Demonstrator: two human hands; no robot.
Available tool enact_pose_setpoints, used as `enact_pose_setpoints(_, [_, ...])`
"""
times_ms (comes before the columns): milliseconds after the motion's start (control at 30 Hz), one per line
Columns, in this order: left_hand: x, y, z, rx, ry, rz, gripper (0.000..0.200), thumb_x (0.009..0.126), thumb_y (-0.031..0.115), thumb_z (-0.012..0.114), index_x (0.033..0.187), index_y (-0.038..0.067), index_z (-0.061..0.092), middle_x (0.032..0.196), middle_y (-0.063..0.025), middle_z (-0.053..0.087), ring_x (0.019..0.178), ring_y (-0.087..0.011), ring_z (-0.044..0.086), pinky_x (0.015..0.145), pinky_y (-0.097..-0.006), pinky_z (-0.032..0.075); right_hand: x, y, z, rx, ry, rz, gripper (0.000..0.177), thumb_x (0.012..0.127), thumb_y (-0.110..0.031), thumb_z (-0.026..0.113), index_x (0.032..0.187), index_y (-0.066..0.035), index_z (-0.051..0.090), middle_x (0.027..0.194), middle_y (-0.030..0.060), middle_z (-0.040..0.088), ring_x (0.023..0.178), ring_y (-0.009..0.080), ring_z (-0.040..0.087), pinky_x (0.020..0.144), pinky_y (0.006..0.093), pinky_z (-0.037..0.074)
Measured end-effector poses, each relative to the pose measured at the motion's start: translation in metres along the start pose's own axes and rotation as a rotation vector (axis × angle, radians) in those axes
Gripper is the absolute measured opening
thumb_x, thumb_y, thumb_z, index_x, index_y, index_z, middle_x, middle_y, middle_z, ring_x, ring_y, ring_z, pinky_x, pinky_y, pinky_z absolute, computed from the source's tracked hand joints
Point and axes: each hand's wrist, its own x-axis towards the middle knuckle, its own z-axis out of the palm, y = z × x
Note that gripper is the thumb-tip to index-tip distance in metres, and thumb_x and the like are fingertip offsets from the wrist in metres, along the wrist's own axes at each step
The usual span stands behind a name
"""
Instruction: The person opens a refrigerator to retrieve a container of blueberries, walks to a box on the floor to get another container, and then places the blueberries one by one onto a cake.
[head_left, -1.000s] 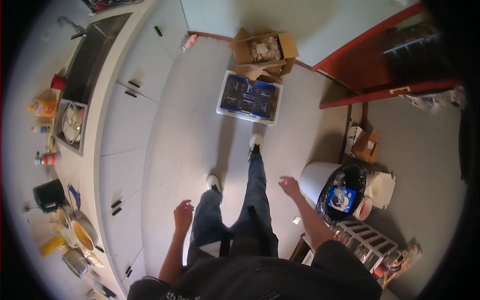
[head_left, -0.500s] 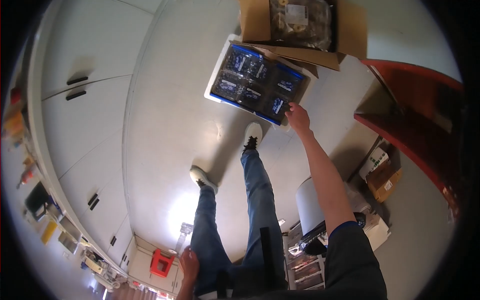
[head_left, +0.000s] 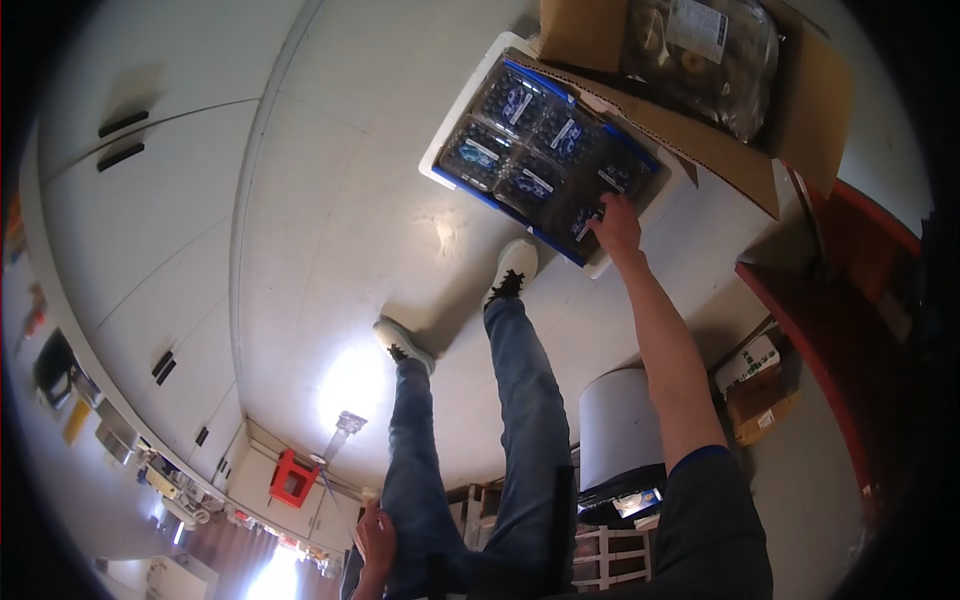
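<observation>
My right hand (head_left: pixel 617 226) reaches over the lower right of a shallow blue-edged tray (head_left: pixel 478 199). Its thumb and forefinger are apart, with the fingertips right at the lid of a clear plastic box (head_left: pixel 578 222) with a printed label. Several similar boxes of dark round berries fill the tray, among them a box (head_left: pixel 473 155) at the left and a box (head_left: pixel 513 104) at the top. Under the tray shows the rim of a white foam box (head_left: pixel 450 120). Beside my left thigh hangs my left hand (head_left: pixel 376 540), fingers loosely bent and nothing visible in them.
An open cardboard box (head_left: pixel 800 110) holding a labelled clear bag (head_left: pixel 700 60) stands against the tray's far right side. Red furniture (head_left: pixel 810 290) curves along the right, near a brown carton (head_left: pixel 762 405). White cabinets (head_left: pixel 150 230) line the left; a red stool (head_left: pixel 294 478) stands behind me.
My right hand has moved from the tray's lower right edge further in over the boxes. The view has shifted, bringing the tray and cardboard box nearer. My left hand still hangs by my leg.
</observation>
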Motion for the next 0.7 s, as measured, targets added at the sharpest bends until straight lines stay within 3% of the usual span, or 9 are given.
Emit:
enact_pose_setpoints(200, [-0.002,0.011,-0.004,-0.013,-0.036,-0.101,0.027,0.097,0.012,0.053,0.119,0.006,0.068,0.094,-0.0244,0.072,0.09,-0.0455,0.069,0.078,-0.0541,0.053,-0.001,0.0,0.006,0.042,0.036,-0.021,0.05,0.075,-0.018,0.088,0.116,-0.005,0.063,0.119,0.0164,0.062,0.116,0.0389,0.06,0.098,0.0473,0.052])
enact_pose_setpoints(300, [-0.006,0.012,-0.005,0.024,-0.046,-0.11,0.027,0.097,0.013,0.053,0.119,0.007,0.068,0.093,-0.0244,0.072,0.089,-0.0448,0.069,0.078,-0.0534,0.053,-0.004,-0.002,0.003,0.144,-0.021,0.109,0.05,0.076,-0.017,0.088,0.118,-0.005,0.064,0.119,0.0175,0.064,0.117,0.0395,0.061,0.097,0.0481,0.052])
enact_pose_setpoints(400, [-0.014,0.013,-0.004,-0.033,0.008,-0.066,0.026,0.096,0.013,0.054,0.118,0.007,0.068,0.089,-0.0243,0.072,0.086,-0.0451,0.069,0.077,-0.054,0.053,-0.011,0.007,-0.005,0.134,0.014,-0.012,0.05,0.077,-0.02,0.087,0.119,-0.005,0.065,0.119,0.0182,0.066,0.116,0.0395,0.063,0.095,0.0485,0.053])
enact_pose_setpoints(500, [-0.023,0.031,-0.014,-0.061,-0.013,-0.107,0.026,0.095,0.013,0.055,0.118,0.007,0.068,0.083,-0.0236,0.071,0.082,-0.0451,0.069,0.075,-0.0545,0.052,-0.018,0.007,-0.021,-0.043,-0.188,-0.058,0.047,0.078,-0.023,0.085,0.117,-0.005,0.066,0.119,0.0188,0.068,0.113,0.0392,0.065,0.095,0.0489,0.053])
enact_pose_setpoints(700, [-0.044,0.038,-0.014,-0.117,0.01,-0.076,0.029,0.095,0.013,0.055,0.12,0.007,0.069,0.077,-0.0225,0.069,0.074,-0.0439,0.068,0.07,-0.0536,0.051,-0.064,-0.017,-0.067,0.095,-0.101,0.088,0.042,0.077,-0.025,0.082,0.111,-0.004,0.07,0.109,0.0211,0.071,0.108,0.0412,0.067,0.092,0.0494,0.054])
